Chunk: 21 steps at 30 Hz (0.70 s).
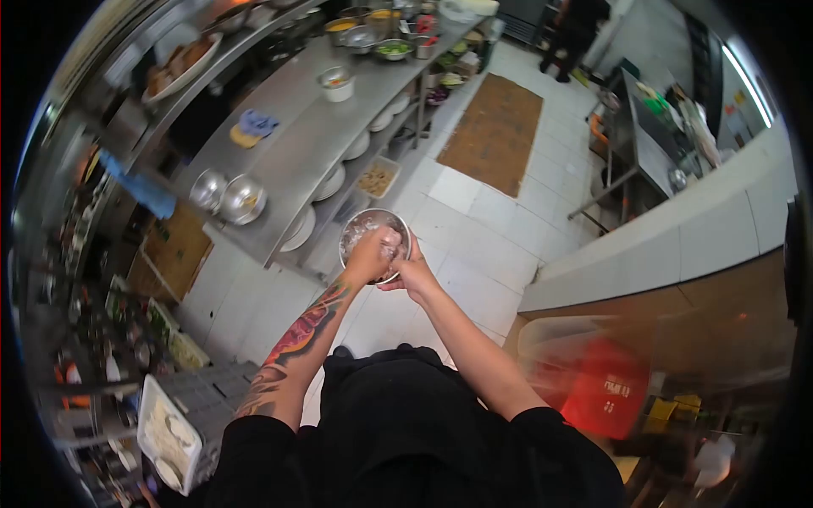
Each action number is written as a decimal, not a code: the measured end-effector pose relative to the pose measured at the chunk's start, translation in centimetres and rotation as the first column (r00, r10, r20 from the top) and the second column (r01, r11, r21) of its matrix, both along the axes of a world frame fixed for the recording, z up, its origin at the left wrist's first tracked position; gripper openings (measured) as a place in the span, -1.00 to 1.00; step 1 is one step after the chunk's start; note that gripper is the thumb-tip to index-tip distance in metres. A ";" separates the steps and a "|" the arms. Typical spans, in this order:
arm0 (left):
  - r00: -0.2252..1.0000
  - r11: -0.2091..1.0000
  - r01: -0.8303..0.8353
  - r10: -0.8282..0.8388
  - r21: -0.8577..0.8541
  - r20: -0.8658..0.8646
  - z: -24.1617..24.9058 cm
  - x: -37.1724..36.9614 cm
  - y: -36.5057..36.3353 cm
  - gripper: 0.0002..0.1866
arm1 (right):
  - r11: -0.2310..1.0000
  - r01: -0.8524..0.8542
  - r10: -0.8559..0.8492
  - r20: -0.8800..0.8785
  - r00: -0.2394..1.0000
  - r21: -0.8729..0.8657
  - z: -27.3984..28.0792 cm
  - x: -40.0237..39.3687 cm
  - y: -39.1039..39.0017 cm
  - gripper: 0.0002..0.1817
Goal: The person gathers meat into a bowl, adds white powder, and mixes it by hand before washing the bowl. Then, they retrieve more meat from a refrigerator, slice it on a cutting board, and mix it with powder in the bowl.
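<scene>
A round metal bowl (349, 239) is held in front of my body, above the tiled floor. Clear plastic film or a bag with pale, pinkish contents shows inside it. My left hand (370, 256), at the end of the tattooed arm, reaches into the bowl with its fingers closed on the plastic. Around the right side of the rim is my right hand (410, 271), its thumb at the near edge and its fingers partly hidden beneath and behind the bowl.
A steel counter (292, 161) at the upper left carries metal bowls (243, 200), a white tub (337, 85) and cloths (254, 127). Plates (298, 230) sit on its lower shelf. A brown mat (491, 135) lies on the floor. Farther back stands a person (580, 34) in dark clothes.
</scene>
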State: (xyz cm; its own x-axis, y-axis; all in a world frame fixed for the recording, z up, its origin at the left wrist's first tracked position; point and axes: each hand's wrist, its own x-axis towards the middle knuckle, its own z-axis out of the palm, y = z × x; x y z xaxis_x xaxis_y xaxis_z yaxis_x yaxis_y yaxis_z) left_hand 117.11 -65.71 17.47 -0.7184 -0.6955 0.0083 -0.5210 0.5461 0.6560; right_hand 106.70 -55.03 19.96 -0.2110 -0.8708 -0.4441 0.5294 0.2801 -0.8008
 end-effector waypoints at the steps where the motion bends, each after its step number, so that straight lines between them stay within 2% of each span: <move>1: 0.992 0.995 0.072 -0.064 -0.072 0.111 0.3 -2.2 0.1 -0.51 | 0.999 0.053 -0.053 -0.004 0.999 0.007 -0.2 -1.8 0.5 0.00; 2: 0.968 0.969 0.139 -0.089 -0.203 0.234 0.0 -4.6 -0.3 -0.45 | 0.996 0.090 -0.090 -0.002 0.996 0.014 -0.6 -3.2 0.9 0.00; 3: 0.965 0.965 0.175 -0.127 -0.197 0.231 -0.4 -6.9 -0.3 -0.45 | 0.986 0.164 -0.164 -0.031 0.986 0.002 -1.1 -4.6 0.9 -0.01; 5: 0.959 0.903 0.242 -0.165 -0.356 0.232 0.5 -11.3 0.0 -0.39 | 0.962 0.271 -0.271 -0.065 0.960 -0.008 -2.2 -8.0 0.9 -0.01; 6: 0.944 0.921 0.324 -0.300 -0.217 0.134 1.1 -13.0 -0.1 -0.28 | 0.949 0.316 -0.315 -0.081 0.946 -0.002 -2.8 -10.0 0.6 -0.01; 7: 0.935 0.912 0.351 -0.329 -0.212 0.132 1.1 -14.4 -0.8 -0.28 | 0.934 0.358 -0.356 -0.095 0.929 0.004 -3.2 -11.7 0.5 -0.02; 9: 0.869 0.870 0.475 -0.487 -0.130 -0.087 1.0 -17.0 -3.8 -0.26 | 0.916 0.401 -0.399 -0.073 0.914 0.020 -1.5 -14.4 0.2 -0.05; 10: 0.855 0.871 0.490 -0.490 -0.042 -0.172 0.0 -18.3 -5.1 -0.22 | 0.917 0.397 -0.396 -0.026 0.918 0.033 -1.4 -15.6 -0.3 -0.05; 13: 0.775 0.789 0.615 -0.602 0.009 -0.193 -1.0 -23.4 -7.1 -0.29 | 0.890 0.452 -0.453 -0.002 0.892 0.053 -1.5 -18.2 -2.8 -0.03; 14: 0.764 0.770 0.636 -0.637 -0.049 -0.104 -0.9 -24.6 -7.8 -0.35 | 0.879 0.474 -0.475 0.012 0.880 0.050 -2.4 -18.8 -3.3 -0.05; 15: 0.803 0.793 0.593 -0.566 -0.144 0.187 -0.8 -25.8 -8.4 -0.41 | 0.867 0.496 -0.498 0.029 0.867 0.051 -3.1 -19.5 -4.0 -0.06; 17: 0.810 0.752 0.586 -0.531 -0.302 0.249 -1.1 -28.9 -10.3 -0.42 | 0.831 0.554 -0.555 0.008 0.832 0.059 -4.0 -21.2 -6.0 -0.08; 18: 0.794 0.732 0.608 -0.558 -0.307 0.241 -1.3 -30.3 -10.8 -0.42 | 0.817 0.571 -0.573 0.001 0.820 0.077 -4.3 -22.3 -6.9 -0.09; 20: 0.649 0.559 0.754 -0.715 -0.346 0.259 -0.3 -32.9 -12.0 -0.40 | 0.788 0.610 -0.610 -0.032 0.792 0.084 -3.9 -25.6 -8.2 -0.10; 21: 0.635 0.541 0.763 -0.728 -0.353 0.257 0.3 -34.1 -12.9 -0.40 | 0.778 0.620 -0.617 -0.059 0.785 0.101 -3.8 -27.3 -8.3 -0.11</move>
